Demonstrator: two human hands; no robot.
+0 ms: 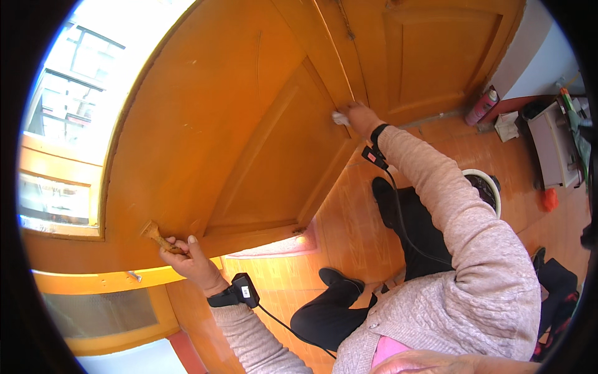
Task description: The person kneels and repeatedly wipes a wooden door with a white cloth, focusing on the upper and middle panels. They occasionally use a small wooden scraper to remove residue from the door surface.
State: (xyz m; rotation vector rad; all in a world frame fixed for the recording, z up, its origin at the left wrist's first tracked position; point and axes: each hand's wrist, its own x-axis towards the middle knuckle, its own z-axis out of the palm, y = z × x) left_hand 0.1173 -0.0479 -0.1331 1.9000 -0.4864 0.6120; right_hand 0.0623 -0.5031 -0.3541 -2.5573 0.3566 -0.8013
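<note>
Before me stands an orange-brown panelled wooden door [271, 154], turned at an angle to the frame. My left hand [194, 264] grips the handle of a flat paintbrush [161, 240], whose bristle end rests against the door's lower left surface. A crumpled white tissue or cloth [340, 118] is pinched in my right hand [362, 119], pressed to the door near its far vertical edge. Both wrists wear black straps with cabled black devices. Part of the tissue is hidden by the fingers.
A second panelled door leaf [439, 51] adjoins on the right. Along the wall are a pink spray can [482, 106], a white bin [494, 196] with a dark liner and a small cabinet [551, 140]. A red mat [280, 245] lies past the door's lower edge. Another person's dark clothing [556, 285] shows behind me.
</note>
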